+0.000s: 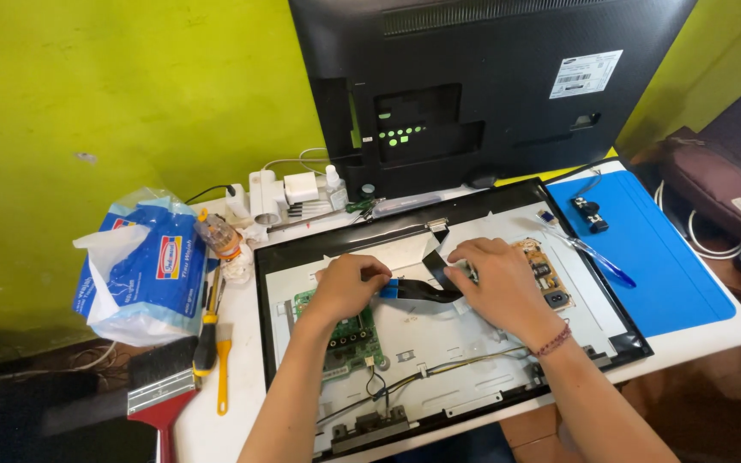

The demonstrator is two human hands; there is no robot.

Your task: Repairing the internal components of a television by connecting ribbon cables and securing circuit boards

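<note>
On the white bench [216, 429], seen from the head camera, an opened flat-panel monitor [439, 343] is lying face down with its metal chassis exposed. Both hands are working at its centre. The left hand [349, 287] is curling its fingers nearly closed, pinching the blue-tipped end of a flat black ribbon cable [422, 287] just above the green circuit board [345, 334]. The right hand [499, 279] is resting half-open, fingers bent, pressing down on the other end of the same cable beside a small tan power board [546, 274]. The cable is running dark and flat between the two hands, folding upward toward the top edge of the chassis. Thin yellow and black wires [422, 373] are trailing across the lower part of the chassis.

Leaning behind the monitor, a black rear cover [490, 86] is standing against the green wall. A blue mat [653, 257] is lying to the right, with a tissue pack [143, 266], a brush [160, 390] and yellow-handled screwdrivers [212, 330] lying to the left.
</note>
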